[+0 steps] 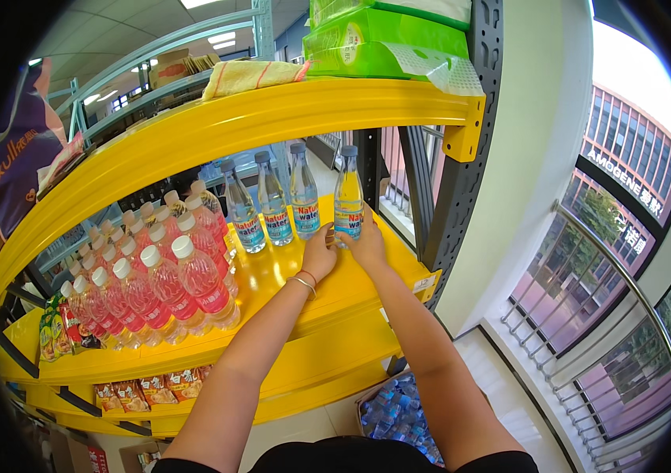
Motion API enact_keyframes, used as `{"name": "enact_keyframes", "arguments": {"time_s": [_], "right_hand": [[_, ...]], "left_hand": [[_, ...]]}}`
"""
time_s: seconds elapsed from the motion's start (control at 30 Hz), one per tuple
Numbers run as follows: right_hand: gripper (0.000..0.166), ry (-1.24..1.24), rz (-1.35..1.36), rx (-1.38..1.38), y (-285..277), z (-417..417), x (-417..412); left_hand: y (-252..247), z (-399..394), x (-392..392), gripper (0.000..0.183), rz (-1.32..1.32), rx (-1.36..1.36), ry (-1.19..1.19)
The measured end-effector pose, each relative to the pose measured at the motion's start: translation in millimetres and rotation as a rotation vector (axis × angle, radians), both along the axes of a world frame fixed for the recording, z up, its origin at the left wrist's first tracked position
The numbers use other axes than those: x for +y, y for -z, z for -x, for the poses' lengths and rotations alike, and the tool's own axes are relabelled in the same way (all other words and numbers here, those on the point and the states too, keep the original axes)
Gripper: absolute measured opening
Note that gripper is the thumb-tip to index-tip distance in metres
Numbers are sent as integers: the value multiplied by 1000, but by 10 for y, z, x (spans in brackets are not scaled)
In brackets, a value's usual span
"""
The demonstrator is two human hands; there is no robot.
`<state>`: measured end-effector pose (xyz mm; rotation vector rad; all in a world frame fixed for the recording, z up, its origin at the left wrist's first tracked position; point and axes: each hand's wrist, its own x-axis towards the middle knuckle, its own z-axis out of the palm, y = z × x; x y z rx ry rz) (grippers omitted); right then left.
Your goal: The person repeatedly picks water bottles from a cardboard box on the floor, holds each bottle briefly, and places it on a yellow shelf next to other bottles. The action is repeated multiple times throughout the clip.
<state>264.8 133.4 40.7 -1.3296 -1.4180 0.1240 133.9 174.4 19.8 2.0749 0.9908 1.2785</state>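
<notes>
My right hand (365, 243) is shut around the lower part of a clear plastic water bottle (348, 192) with a grey cap. This bottle stands upright at the right end of a yellow metal shelf (279, 281). Close to its base on the left, my left hand (319, 255) has its fingers curled; whether they press on the bottle is hard to see. Three matching water bottles stand in a row to the left: one (304, 192) nearest my hands, a middle one (275, 201) and a far one (243, 210).
Several rows of pink-labelled bottles (211, 290) fill the shelf's left part, with snack packets (54, 328) beyond. A yellow beam (323, 103) crosses above, carrying green packs (383, 44) and a cloth (253, 78). A black upright (459, 195) bounds the right. Below sits a carton of bottles (397, 414).
</notes>
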Motion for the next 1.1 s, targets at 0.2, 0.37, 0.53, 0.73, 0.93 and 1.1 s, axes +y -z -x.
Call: {"name": "enact_keyframes", "arguments": {"time_s": [0.2,0.37,0.53,0.73,0.93,1.1], "right_hand": [[83,81,15,-3,-36,22,230],[84,80,87,-6,-79,61,439],[84,117,71,-48,-42,91,595],[79,96,36,-64,53,66,699],[76,67,38,-52,76,16,712],[74,37,7,-54,41,64,659]], "left_hand": [[96,-142,150,57,15,-24,-35],[44,-212,119,65,72,-20,-43],[10,-209,76,71,70,4,-8],[165,-212,219,72,-64,-24,-23],[10,-210,89,73,127,-21,41],[68,-190,133,75,56,-12,14]]}}
